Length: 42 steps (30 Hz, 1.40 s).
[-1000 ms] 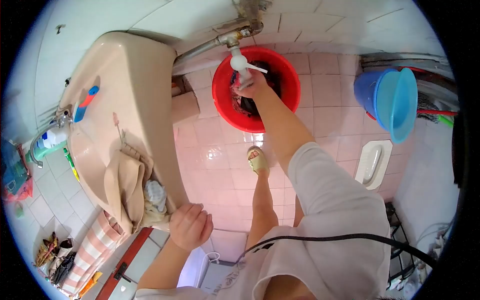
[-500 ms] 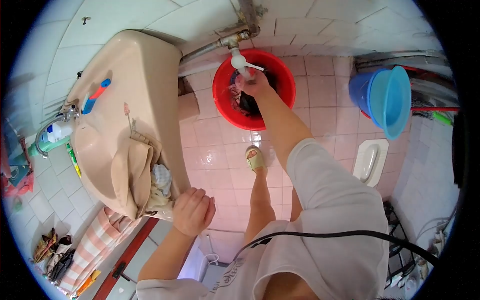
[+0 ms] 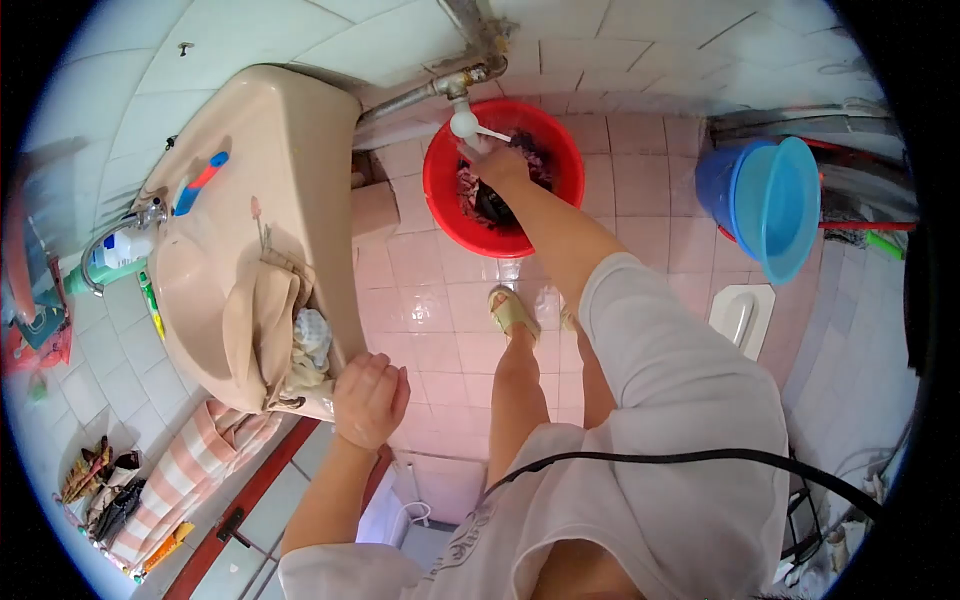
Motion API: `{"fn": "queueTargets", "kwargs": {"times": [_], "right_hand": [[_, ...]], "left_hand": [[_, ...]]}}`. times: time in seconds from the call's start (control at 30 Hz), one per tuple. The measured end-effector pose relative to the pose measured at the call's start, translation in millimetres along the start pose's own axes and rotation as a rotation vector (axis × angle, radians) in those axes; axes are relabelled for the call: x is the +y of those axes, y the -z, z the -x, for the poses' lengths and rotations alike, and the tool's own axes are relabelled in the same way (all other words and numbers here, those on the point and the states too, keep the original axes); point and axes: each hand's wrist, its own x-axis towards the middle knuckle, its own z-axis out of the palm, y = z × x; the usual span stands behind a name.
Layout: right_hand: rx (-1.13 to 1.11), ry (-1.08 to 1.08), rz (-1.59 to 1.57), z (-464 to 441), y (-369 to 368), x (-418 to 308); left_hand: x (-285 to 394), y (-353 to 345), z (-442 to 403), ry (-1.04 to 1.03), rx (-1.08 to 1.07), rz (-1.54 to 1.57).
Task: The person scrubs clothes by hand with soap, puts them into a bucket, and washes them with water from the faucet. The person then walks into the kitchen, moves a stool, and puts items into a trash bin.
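Pink glazed tiles (image 3: 425, 310) spread beneath everything. One smooth beige ceramic sink (image 3: 310, 150), draped with limp tan cloth (image 3: 255, 320), stands left of one round red plastic basin (image 3: 440, 215), which holds crumpled dark and pinkish fabric (image 3: 490, 205). Well right of the basin, two blue plastic vessels (image 3: 765, 205) nest together; one white squat toilet (image 3: 741, 318) lies rightward too, nearer the person. Left hand (image 3: 368, 400), personward of the basin, touches the sink's edge, fingers curled together; whether they grip, I cannot tell. Right hand (image 3: 497, 165), above the basin, meets one white tap (image 3: 465, 124) that partly hides its fingers; I cannot tell whether they clamp it.
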Motion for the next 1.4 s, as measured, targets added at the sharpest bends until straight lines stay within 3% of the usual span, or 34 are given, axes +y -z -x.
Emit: {"fn": "queueTargets", "kwargs": {"times": [0.07, 0.17, 0.2, 0.27, 0.33, 0.37, 0.4, 0.43, 0.5, 0.53, 0.67, 0.77, 0.83, 0.97, 1.07, 1.13, 1.2, 1.3, 1.33, 1.4], "right_hand": [[0.004, 0.044, 0.177, 24, 20, -13], [0.003, -0.044, 0.163, 7, 8, -5], [-0.08, 0.051, 0.138, 21, 27, -9], [-0.07, 0.03, 0.083, 27, 41, -16], [-0.061, -0.025, -0.014, 18, 32, -14], [-0.073, -0.025, -0.004, 14, 19, -9], [-0.015, -0.079, -0.139, 9, 9, -3], [0.053, -0.127, -0.277, 2, 6, -2], [0.089, -0.051, -0.21, 22, 33, -13], [0.077, -0.03, -0.199, 32, 45, -16], [-0.078, 0.09, -0.171, 31, 46, -7], [-0.086, 0.223, -0.137, 23, 29, 12], [0.182, 0.287, -0.132, 23, 19, 15], [0.41, 0.239, -0.175, 28, 11, 16], [0.416, 0.417, -0.198, 30, 20, 17], [0.157, 0.15, -0.636, 36, 35, 11], [0.227, 0.141, -0.651, 42, 41, 7], [0.283, 0.11, -0.667, 37, 30, 10], [0.265, 0.089, -0.668, 35, 25, 10], [0.269, 0.119, -0.685, 37, 21, 11]], "left_hand": [[1, -1, 0, 0.017, 0.0, -0.028], [14, -3, -11, 0.076, -0.082, -0.164], [19, -8, -22, 0.062, -0.074, -0.173], [39, -29, -46, 0.203, 0.124, 0.025], [28, -108, -73, 0.599, 0.269, 0.601], [23, -137, -104, 0.909, 0.285, 0.891], [4, -170, -134, 1.122, 0.291, 1.243], [-17, -204, -160, 1.47, 0.337, 1.498], [-64, -269, -186, 1.383, 0.204, 2.428], [-79, -293, -194, 1.399, 0.204, 2.428], [-126, -361, -226, 0.954, 0.335, 2.165], [-138, -386, -246, 0.851, 0.299, 2.02], [-143, -393, -257, 0.836, 0.233, 1.924], [-144, -405, -272, 0.834, 0.046, 1.677], [-152, -426, -278, 0.801, -0.093, 1.284], [-172, -462, -279, 0.718, -0.203, 0.769], [-208, -527, -275, 0.618, -0.303, 0.338], [-131, -373, -293, 0.6, -0.716, 0.033], [-142, -394, -287, 0.602, -0.716, 0.028], [-165, -437, -267, 0.486, -0.404, -0.155]]}}
